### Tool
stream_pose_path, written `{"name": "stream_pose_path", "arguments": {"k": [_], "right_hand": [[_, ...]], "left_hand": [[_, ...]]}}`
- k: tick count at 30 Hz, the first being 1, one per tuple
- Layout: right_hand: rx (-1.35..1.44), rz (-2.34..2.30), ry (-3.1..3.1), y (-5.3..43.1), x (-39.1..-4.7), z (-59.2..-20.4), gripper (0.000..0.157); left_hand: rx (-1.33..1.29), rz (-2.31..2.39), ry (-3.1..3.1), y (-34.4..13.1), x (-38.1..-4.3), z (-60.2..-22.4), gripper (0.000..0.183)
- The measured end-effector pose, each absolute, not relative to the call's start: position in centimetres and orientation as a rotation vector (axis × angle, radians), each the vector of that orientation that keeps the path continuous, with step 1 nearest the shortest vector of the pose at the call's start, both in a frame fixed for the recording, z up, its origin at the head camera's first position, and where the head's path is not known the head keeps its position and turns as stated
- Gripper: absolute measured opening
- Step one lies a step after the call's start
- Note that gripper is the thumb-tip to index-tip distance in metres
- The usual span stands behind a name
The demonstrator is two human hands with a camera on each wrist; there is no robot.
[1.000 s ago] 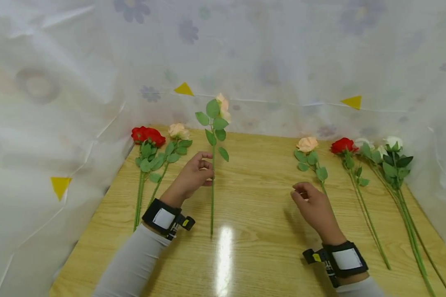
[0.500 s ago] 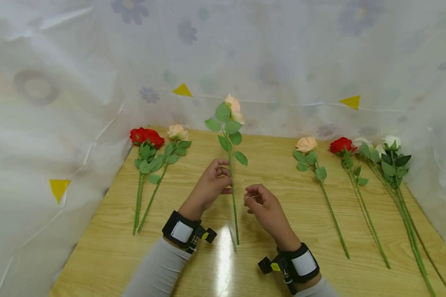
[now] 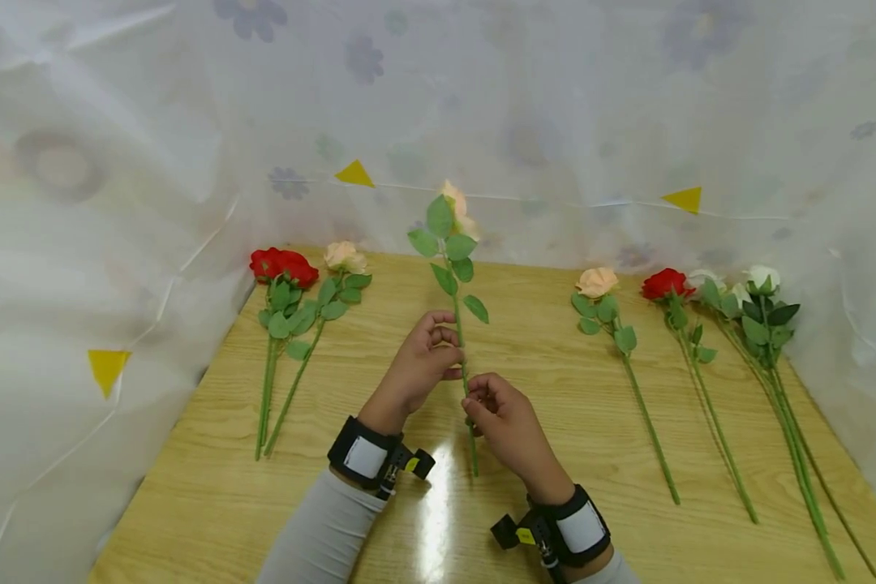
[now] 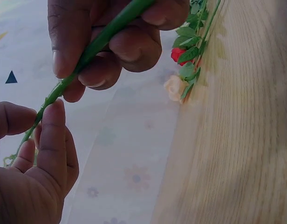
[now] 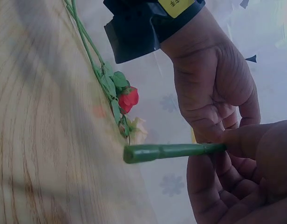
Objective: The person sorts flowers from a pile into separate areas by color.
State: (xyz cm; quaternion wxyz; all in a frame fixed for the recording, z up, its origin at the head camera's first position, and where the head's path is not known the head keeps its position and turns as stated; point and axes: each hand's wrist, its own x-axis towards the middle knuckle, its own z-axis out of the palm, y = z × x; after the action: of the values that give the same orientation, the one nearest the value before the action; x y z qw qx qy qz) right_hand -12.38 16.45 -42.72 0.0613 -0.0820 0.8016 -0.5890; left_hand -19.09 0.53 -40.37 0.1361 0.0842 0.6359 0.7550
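Note:
A peach rose (image 3: pixel 457 212) stands nearly upright over the middle of the table, its green leaves below the bloom. My left hand (image 3: pixel 419 365) pinches its stem about midway. Lower on the same stem, my right hand (image 3: pixel 509 422) holds it between thumb and fingers. In the left wrist view the green stem (image 4: pixel 104 39) runs through both hands, the left (image 4: pixel 45 158) nearer the bloom. Seen from the right wrist, the cut end of the stem (image 5: pixel 167 152) sticks out past the right hand's fingers (image 5: pixel 255 149). The bloom is hidden there.
Red roses (image 3: pixel 285 266) and a peach rose (image 3: pixel 345 258) lie on the wooden table (image 3: pixel 263 519) at left. At right lie a peach rose (image 3: pixel 597 282), a red rose (image 3: pixel 667 284) and white roses (image 3: pixel 762 279). A patterned plastic curtain (image 3: pixel 555 97) hangs behind.
My left hand has carried the upright peach rose rightward to the middle. My right hand has come in from the right and taken hold of its lower stem.

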Motion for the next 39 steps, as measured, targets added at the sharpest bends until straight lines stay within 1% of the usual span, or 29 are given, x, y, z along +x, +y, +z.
{"name": "stream_pose_path", "arguments": {"k": [10, 13, 17, 21, 27, 32, 36, 39], "right_hand": [[-0.234, -1.696, 2.477, 16.7, -12.8, -42.9, 0.010], [-0.231, -1.641, 2.536, 17.7, -13.0, -43.1, 0.011], [-0.206, -1.523, 2.672, 20.2, -13.4, -43.5, 0.013], [-0.161, -1.306, 2.853, 23.6, -13.4, -43.7, 0.016], [-0.050, -1.017, 2.957, 29.0, -13.1, -43.3, 0.023], [0.019, -0.861, 2.979, 33.5, -12.9, -42.9, 0.027], [0.027, -0.769, 3.008, 36.1, -12.8, -42.9, 0.028], [0.013, -0.713, 3.014, 37.3, -12.6, -43.1, 0.028]], "left_hand": [[0.272, 2.167, 1.865, 0.9, -19.1, -40.6, 0.045], [0.259, 2.140, 1.909, 0.8, -19.2, -40.8, 0.048], [0.233, 2.065, 2.034, -0.2, -19.7, -41.4, 0.048], [0.234, 1.936, 2.214, -2.7, -20.0, -42.1, 0.045], [0.182, 1.598, 2.500, -8.5, -20.3, -43.1, 0.043], [0.170, 1.277, 2.707, -13.0, -20.4, -42.9, 0.044], [0.153, 1.058, 2.880, -15.4, -20.6, -42.8, 0.043], [0.088, 0.882, 2.989, -16.3, -20.6, -43.0, 0.042]]}}
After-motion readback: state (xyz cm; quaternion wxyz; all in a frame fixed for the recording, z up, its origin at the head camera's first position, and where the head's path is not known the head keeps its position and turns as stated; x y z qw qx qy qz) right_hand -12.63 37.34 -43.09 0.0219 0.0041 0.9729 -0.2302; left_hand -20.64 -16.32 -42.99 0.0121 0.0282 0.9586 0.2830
